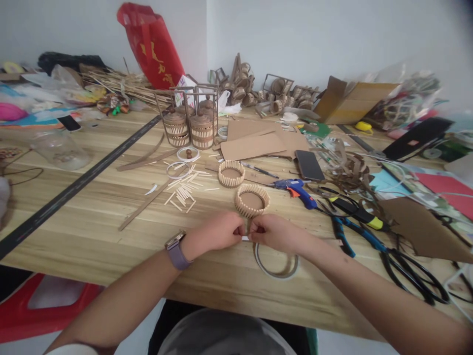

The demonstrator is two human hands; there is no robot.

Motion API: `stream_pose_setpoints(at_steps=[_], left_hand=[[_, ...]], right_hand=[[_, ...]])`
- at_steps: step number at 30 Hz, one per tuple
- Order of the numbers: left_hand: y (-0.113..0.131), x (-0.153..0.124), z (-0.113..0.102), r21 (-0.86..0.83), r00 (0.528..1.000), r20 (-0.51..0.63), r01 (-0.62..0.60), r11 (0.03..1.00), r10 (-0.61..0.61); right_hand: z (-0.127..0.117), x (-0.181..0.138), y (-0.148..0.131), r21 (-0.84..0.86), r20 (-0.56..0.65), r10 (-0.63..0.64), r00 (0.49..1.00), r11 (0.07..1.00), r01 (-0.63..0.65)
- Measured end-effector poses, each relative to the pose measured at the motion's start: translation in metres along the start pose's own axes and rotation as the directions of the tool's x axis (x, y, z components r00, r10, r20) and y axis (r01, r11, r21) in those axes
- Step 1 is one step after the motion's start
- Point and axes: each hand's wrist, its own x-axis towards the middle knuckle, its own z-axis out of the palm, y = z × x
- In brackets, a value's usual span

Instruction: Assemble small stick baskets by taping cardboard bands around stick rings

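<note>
My left hand [218, 232] and my right hand [275, 233] meet near the front of the wooden table [92, 231], fingers pinched together on a small white strip [245, 238] between them. A roll of tape [277, 264] lies flat under my right wrist. Just beyond my fingers stands a ring of short wooden sticks [252, 200]. A second stick ring [231, 173] sits farther back. Loose short sticks [183, 191] lie scattered to the left. My left wrist wears a watch [176, 250].
A blue glue gun [297, 190], black scissors [410, 273], pliers [351, 229] and a phone [309, 164] lie at the right. Cardboard sheets [254, 140], finished stick lanterns [192, 128], a long black ruler [74, 190], a glass jar [61, 150] and a red bag [153, 44] stand behind.
</note>
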Motion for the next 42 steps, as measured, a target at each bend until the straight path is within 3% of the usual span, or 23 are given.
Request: stream_pose_setpoints(at_steps=[42], left_hand=[[-0.002, -0.001, -0.002, -0.037, 1.000, 0.011, -0.018, 0.999, 0.018]], right_hand=[[0.001, 0.006, -0.004, -0.114, 0.035, 0.057, 0.998, 0.992, -0.053]])
